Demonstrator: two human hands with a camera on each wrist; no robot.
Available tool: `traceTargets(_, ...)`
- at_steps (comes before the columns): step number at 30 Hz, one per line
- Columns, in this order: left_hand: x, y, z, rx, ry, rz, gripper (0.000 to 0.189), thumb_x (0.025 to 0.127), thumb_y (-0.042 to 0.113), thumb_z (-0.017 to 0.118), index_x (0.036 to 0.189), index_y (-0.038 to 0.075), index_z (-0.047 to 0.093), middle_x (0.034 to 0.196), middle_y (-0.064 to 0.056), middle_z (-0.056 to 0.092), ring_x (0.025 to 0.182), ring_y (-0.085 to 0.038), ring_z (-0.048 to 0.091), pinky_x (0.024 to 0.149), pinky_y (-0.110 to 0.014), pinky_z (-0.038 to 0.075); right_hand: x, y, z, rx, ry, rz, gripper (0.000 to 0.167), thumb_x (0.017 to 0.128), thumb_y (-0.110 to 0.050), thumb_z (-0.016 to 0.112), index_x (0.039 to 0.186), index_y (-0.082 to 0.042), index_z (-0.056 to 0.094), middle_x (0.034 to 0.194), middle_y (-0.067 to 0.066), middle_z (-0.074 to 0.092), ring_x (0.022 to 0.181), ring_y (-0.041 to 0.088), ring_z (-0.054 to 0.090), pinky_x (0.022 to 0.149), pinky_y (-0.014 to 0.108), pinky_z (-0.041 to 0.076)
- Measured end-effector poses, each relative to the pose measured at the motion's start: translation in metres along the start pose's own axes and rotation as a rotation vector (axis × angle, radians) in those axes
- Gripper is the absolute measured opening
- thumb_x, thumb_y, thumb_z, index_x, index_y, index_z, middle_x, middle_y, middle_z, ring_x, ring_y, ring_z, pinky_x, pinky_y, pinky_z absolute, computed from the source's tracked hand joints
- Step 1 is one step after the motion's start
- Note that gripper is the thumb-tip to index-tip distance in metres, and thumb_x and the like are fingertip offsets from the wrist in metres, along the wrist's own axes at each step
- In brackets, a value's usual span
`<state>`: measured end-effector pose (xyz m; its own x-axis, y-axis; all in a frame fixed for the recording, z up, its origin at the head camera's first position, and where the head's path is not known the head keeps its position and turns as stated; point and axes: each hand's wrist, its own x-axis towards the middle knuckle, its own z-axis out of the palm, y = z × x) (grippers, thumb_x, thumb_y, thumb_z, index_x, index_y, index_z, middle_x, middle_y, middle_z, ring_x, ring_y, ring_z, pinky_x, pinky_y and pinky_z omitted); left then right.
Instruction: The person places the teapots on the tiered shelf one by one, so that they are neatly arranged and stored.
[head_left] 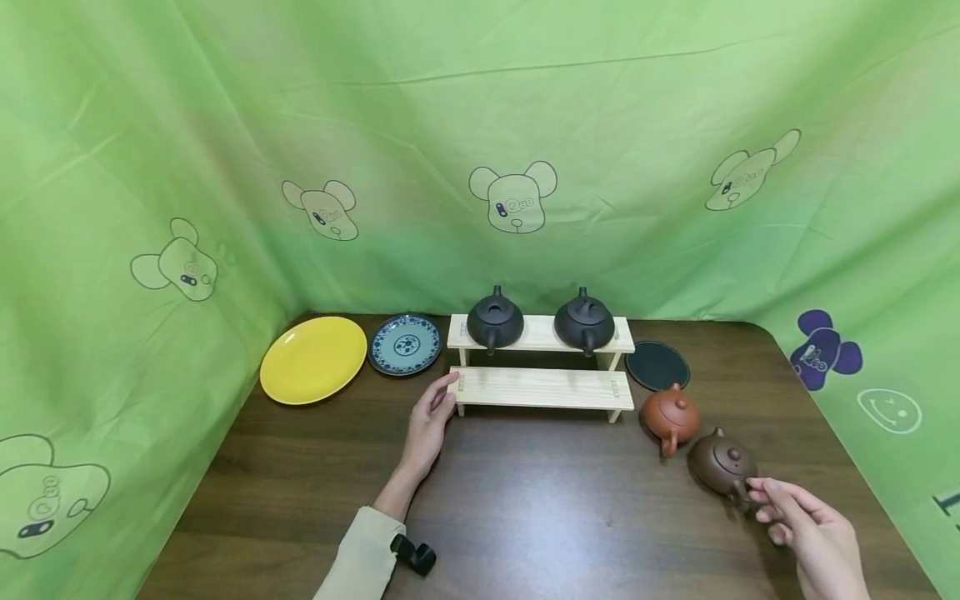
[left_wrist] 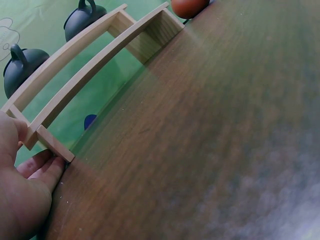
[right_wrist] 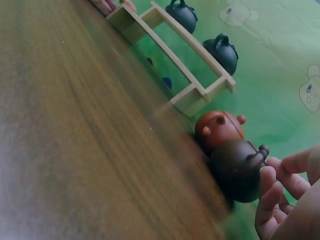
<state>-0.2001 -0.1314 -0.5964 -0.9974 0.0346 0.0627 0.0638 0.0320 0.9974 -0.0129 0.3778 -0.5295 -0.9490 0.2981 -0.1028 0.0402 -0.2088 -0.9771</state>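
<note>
A two-tier wooden stand (head_left: 542, 388) stands at the back middle, two black teapots (head_left: 495, 322) on its upper board. My left hand (head_left: 429, 427) holds the left end of the lower board; in the left wrist view the thumb is at the board and the other fingers lie by the leg. Over on the right, my right hand (head_left: 813, 533) pinches the handle of a dark brown teapot (head_left: 718, 463) between thumb and fingers. That teapot is upright, low at the tabletop. A reddish-orange teapot (head_left: 670, 414) sits just behind it, its handle toward me.
Left of the stand lie a large yellow plate (head_left: 313, 360) and a blue patterned plate (head_left: 406, 344). A dark round plate (head_left: 657, 365) lies right of the stand, behind the orange teapot. Green cloth (head_left: 630, 125) closes off the back and sides of the wooden table (head_left: 525, 508).
</note>
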Motion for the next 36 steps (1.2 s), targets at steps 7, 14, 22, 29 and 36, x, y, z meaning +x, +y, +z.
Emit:
traceTargets(7, 0.0, 0.001, 0.0, 0.0, -0.006, -0.012, 0.038, 0.116, 0.016, 0.058, 0.151, 0.03, 0.067, 0.163, 0.01, 0.058, 0.154, -0.018, 0.051, 0.122, -0.041, 0.046, -0.002, 0.004, -0.007, -0.065, 0.021, 0.085, 0.033, 0.113, -0.004, 0.062, 0.1, -0.017, 0.089, 0.088, -0.007, 0.08, 0.07, 0.006, 0.067, 0.054, 0.02, 0.05)
traceTargets(14, 0.0, 0.001, 0.001, 0.007, -0.005, -0.013, 0.039, 0.116, 0.016, 0.059, 0.15, 0.032, 0.067, 0.163, 0.01, 0.058, 0.153, -0.016, 0.051, 0.123, -0.042, 0.045, -0.002, 0.007, -0.012, -0.109, 0.03, 0.119, 0.034, 0.113, -0.008, 0.063, 0.093, -0.021, 0.088, 0.085, -0.008, 0.079, 0.065, 0.005, 0.063, 0.049, 0.02, 0.047)
traceTargets(22, 0.0, 0.001, 0.001, 0.005, -0.004, -0.012, 0.039, 0.116, 0.015, 0.058, 0.15, 0.032, 0.067, 0.164, 0.009, 0.057, 0.154, -0.017, 0.05, 0.123, -0.04, 0.045, -0.001, 0.005, -0.011, -0.238, 0.019, 0.153, 0.036, 0.115, -0.019, 0.062, 0.089, -0.026, 0.085, 0.079, -0.008, 0.073, 0.061, 0.006, 0.059, 0.046, 0.022, 0.047)
traceTargets(29, -0.001, 0.002, 0.0, 0.016, -0.003, -0.004, 0.039, 0.116, 0.015, 0.058, 0.15, 0.032, 0.067, 0.165, 0.008, 0.056, 0.155, -0.019, 0.049, 0.124, -0.044, 0.044, 0.0, 0.003, -0.009, -0.326, -0.012, 0.206, 0.037, 0.116, -0.025, 0.061, 0.084, -0.017, 0.077, 0.072, -0.008, 0.064, 0.056, 0.005, 0.051, 0.046, 0.025, 0.045)
traceTargets(36, 0.0, 0.001, -0.001, 0.011, -0.006, -0.007, 0.039, 0.116, 0.018, 0.059, 0.151, 0.031, 0.066, 0.166, 0.007, 0.056, 0.156, -0.021, 0.047, 0.124, -0.042, 0.043, 0.003, 0.008, -0.006, -0.311, -0.126, 0.197, 0.043, 0.12, -0.023, 0.05, 0.093, -0.027, 0.084, 0.074, -0.009, 0.059, 0.056, 0.003, 0.045, 0.043, 0.031, 0.03)
